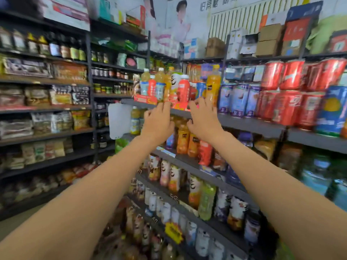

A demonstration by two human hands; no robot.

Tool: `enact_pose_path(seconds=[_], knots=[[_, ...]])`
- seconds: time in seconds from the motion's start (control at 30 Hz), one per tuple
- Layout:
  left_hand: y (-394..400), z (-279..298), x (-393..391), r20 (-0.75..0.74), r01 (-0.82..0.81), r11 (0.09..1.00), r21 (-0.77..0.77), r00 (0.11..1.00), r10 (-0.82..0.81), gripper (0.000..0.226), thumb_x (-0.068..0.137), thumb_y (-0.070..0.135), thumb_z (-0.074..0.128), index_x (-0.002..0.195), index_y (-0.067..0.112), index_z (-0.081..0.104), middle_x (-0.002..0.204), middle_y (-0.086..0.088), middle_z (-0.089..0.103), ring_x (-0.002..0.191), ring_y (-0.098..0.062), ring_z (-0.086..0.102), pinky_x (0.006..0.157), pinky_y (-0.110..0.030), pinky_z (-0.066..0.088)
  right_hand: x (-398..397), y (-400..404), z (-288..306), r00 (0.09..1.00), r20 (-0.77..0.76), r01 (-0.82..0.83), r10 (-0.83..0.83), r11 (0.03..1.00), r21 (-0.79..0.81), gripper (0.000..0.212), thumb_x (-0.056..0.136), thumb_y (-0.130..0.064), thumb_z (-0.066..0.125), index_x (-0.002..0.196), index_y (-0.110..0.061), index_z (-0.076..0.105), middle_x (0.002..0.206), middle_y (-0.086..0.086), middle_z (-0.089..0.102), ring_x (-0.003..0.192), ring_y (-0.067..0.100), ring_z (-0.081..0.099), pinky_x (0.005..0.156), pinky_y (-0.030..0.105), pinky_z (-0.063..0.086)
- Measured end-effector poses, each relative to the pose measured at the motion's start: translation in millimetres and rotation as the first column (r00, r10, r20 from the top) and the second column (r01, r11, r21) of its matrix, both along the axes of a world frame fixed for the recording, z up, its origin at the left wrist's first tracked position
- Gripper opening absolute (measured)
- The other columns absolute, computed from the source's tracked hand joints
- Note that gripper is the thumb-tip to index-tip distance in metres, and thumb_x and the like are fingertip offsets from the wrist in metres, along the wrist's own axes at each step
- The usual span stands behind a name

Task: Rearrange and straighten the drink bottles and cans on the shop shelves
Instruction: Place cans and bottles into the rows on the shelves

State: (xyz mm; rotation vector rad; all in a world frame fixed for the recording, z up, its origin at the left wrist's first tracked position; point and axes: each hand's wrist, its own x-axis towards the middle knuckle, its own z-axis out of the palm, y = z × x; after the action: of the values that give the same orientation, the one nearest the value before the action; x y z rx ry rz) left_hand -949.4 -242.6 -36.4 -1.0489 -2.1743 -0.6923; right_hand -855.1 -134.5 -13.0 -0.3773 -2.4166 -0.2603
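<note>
Both my arms reach up toward the drinks shelf [244, 123]. My left hand [157, 122] is at the shelf's front edge, fingers spread, holding nothing. My right hand [203, 119] is beside it with fingers apart, just below a red-labelled bottle [183, 89] and close to a tall orange juice bottle [213, 85]. Behind them stand yellow tea bottles [159, 76] and small pale blue bottles [144, 88]. Stacked purple cans [238, 100] and red cans [287, 91] fill the shelf to the right. The picture is blurred by motion.
Lower shelves hold more juice and tea bottles [195, 192]. A left-hand rack [47, 107] carries snack packets and sauce bottles. Cardboard boxes [270, 40] sit on top at the right. A white plastic panel [119, 121] hangs at the shelf end.
</note>
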Motion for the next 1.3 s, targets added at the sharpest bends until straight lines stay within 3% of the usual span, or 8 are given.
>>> enact_pose_path(seconds=[0.13, 0.27, 0.4, 0.57, 0.73, 0.93, 1.1, 1.3], knots=[[-34.5, -22.1, -66.3, 0.095, -0.033, 0.998, -0.051, 0.995, 0.038, 0.046, 0.089, 0.012, 0.047, 0.133, 0.014, 0.036, 0.126, -0.009, 0.047, 0.112, -0.03, 0.049, 0.096, -0.045, 0.036, -63.9, -14.8, -31.1, 0.99, 0.143, -0.007, 0.009, 1.0, -0.014, 0.049, 0.09, -0.018, 0.048, 0.136, -0.009, 0.032, 0.139, 0.015, 0.029, 0.13, 0.031, 0.025, 0.101, 0.044, 0.029], [-40.6, -42.3, -134.2, 0.177, -0.099, 0.932, -0.35, 0.97, 0.169, 0.057, 0.094, 0.015, 0.043, 0.145, 0.025, 0.02, 0.134, -0.011, 0.041, 0.11, -0.035, 0.051, 0.093, -0.046, 0.037, -126.8, -7.2, -62.1, 0.96, 0.279, 0.0, 0.018, 0.998, -0.062, 0.057, 0.092, -0.019, 0.048, 0.144, -0.015, 0.025, 0.142, 0.012, 0.03, 0.134, 0.031, 0.022, 0.105, 0.045, 0.026], [-16.8, -66.8, -214.5, 0.296, 0.013, 0.887, -0.461, 0.945, 0.14, 0.069, 0.094, 0.015, 0.045, 0.148, 0.031, 0.005, 0.139, -0.015, 0.041, 0.096, -0.031, 0.056, 0.07, -0.035, 0.046, -190.7, 20.9, -86.3, 0.927, 0.375, 0.04, 0.016, 0.989, -0.14, 0.059, 0.094, -0.019, 0.046, 0.146, -0.019, 0.021, 0.144, 0.012, 0.03, 0.134, 0.032, 0.022, 0.106, 0.046, 0.025], [15.2, -91.2, -302.7, 0.383, 0.112, 0.849, -0.516, 0.917, 0.112, 0.078, 0.09, 0.024, 0.056, 0.148, 0.034, 0.006, 0.147, -0.01, 0.035, 0.13, -0.033, 0.04, 0.106, -0.054, 0.031, -277.3, 48.3, -109.8, 0.916, 0.399, 0.127, -0.04, 0.972, -0.196, 0.061, 0.093, -0.021, 0.049, 0.146, -0.014, 0.021, 0.142, 0.014, 0.033, 0.132, 0.034, 0.026, 0.104, 0.046, 0.029], [34.1, -82.7, -380.8, 0.414, 0.143, 0.881, -0.451, 0.908, 0.065, 0.07, 0.09, 0.017, 0.053, 0.148, 0.023, 0.014, 0.142, -0.014, 0.041, 0.127, -0.033, 0.043, 0.103, -0.046, 0.037, -358.9, 54.4, -115.6, 0.902, 0.43, 0.141, -0.031, 0.963, -0.228, 0.064, 0.09, -0.021, 0.053, 0.145, -0.011, 0.021, 0.141, 0.016, 0.033, 0.13, 0.034, 0.028, 0.104, 0.043, 0.029], [71.8, -97.9, -452.8, 0.58, 0.315, 0.922, -0.223, 0.803, -0.134, 0.046, 0.09, 0.014, 0.054, 0.133, 0.005, 0.041, 0.128, -0.02, 0.054, 0.118, -0.033, 0.051, 0.092, -0.031, 0.039, -448.8, 49.3, -137.4, 0.969, 0.248, 0.123, 0.018, 0.831, -0.543, 0.067, 0.087, -0.009, 0.053, 0.145, -0.012, 0.021, 0.128, 0.023, 0.05, 0.117, 0.039, 0.049, 0.095, 0.044, 0.045], [88.4, -107.4, -517.2, 0.596, 0.434, 0.879, -0.195, 0.765, -0.246, 0.061, 0.088, 0.004, 0.052, 0.143, 0.01, 0.028, 0.13, -0.021, 0.052, 0.119, -0.033, 0.051, 0.094, -0.034, 0.041, -510.2, 51.4, -152.5, 0.948, 0.308, 0.263, -0.083, 0.75, -0.607, 0.081, 0.089, -0.009, 0.054, 0.15, -0.026, 0.004, 0.144, 0.022, 0.024, 0.127, 0.041, 0.036, 0.103, 0.043, 0.037], [113.6, -116.8, -547.2, 0.698, 0.539, 0.823, -0.18, 0.66, -0.279, 0.07, 0.084, 0.008, 0.061, 0.144, 0.011, 0.025, 0.132, -0.01, 0.048, 0.123, -0.027, 0.048, 0.092, -0.026, 0.039, -537.1, 59.0, -159.6, 0.909, 0.298, 0.41, -0.29, 0.746, -0.525, 0.068, 0.087, -0.013, 0.057, 0.145, -0.011, 0.021, 0.14, 0.017, 0.029, 0.128, 0.038, 0.035, 0.103, 0.044, 0.036]])
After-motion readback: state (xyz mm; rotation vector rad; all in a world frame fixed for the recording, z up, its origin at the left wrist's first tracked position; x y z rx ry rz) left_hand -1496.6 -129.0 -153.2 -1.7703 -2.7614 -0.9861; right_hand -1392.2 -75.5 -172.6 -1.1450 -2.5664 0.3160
